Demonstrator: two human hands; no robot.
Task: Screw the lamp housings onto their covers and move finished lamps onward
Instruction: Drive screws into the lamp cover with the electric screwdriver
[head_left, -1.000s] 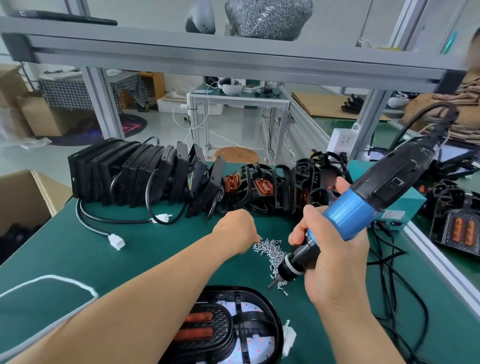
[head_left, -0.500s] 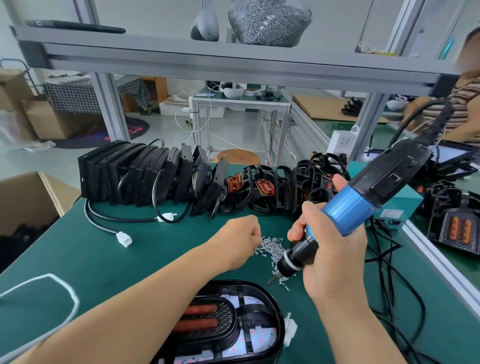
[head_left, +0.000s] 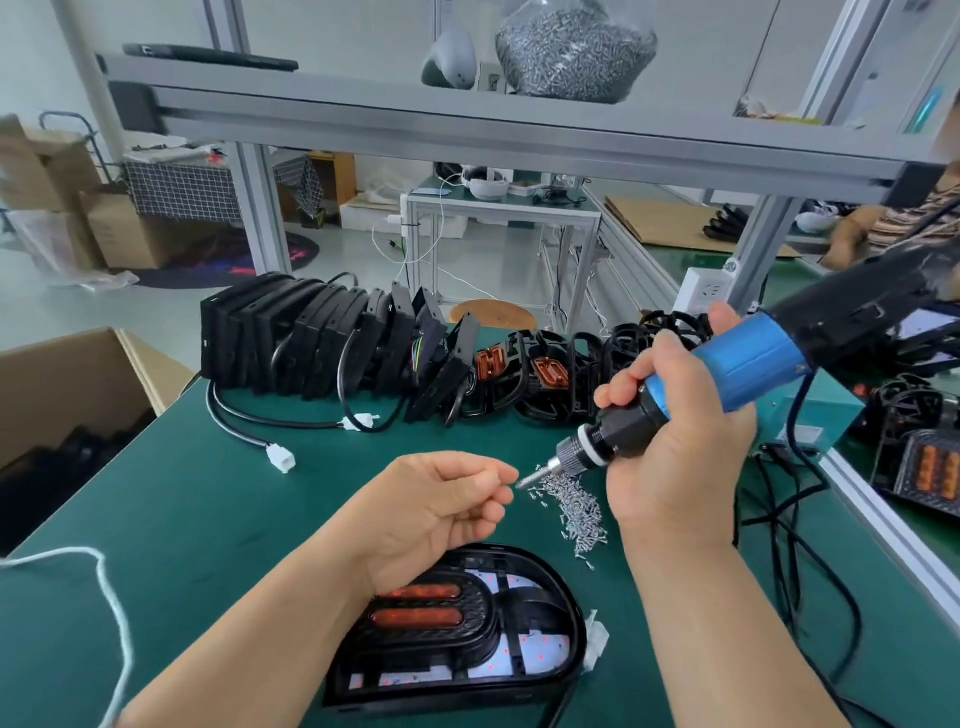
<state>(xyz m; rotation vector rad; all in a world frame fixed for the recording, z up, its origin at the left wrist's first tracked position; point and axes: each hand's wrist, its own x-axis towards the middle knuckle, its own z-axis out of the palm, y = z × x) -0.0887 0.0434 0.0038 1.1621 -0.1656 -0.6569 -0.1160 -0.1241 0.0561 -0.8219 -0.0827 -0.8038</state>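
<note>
lamp (head_left: 457, 623): 1, flat on the green table (head_left: 182, 519) at 6 o'clock, near edge, open side up. two orange bars show in its black grille.

left hand (head_left: 436, 504): just past the lamp's 12 o'clock edge, fingers curled, thumb and forefinger tips pressed together. a screw between them is too small to see; cannot tell.

right hand (head_left: 675, 447): at 2 o'clock of the lamp, wrapped round the blue-and-black driver (head_left: 727, 374), count 1. bit points to 9 o'clock, its tip at the left fingertips.

screw pile (head_left: 576, 506): 1, loose on the table at 1 o'clock of the lamp, under the bit.

far edge, 12 o'clock: one row of black housings (head_left: 311, 338) on edge, then black covers (head_left: 545, 374) with copper parts to its 3 o'clock side. they overlap, so no count. white plugs (head_left: 280, 460) on black leads: 2.

cardboard box (head_left: 67, 384): 1, off the table at 9 o'clock. bag (head_left: 571, 52) of screws: 1, on the shelf at 12 o'clock.

vs 0.5 s ago: left hand was knuckles-up on the pile; now off it, turned thumb-side up. bit tip was down in the pile; now lifted to the fingertips. lamp unmoved.
</note>
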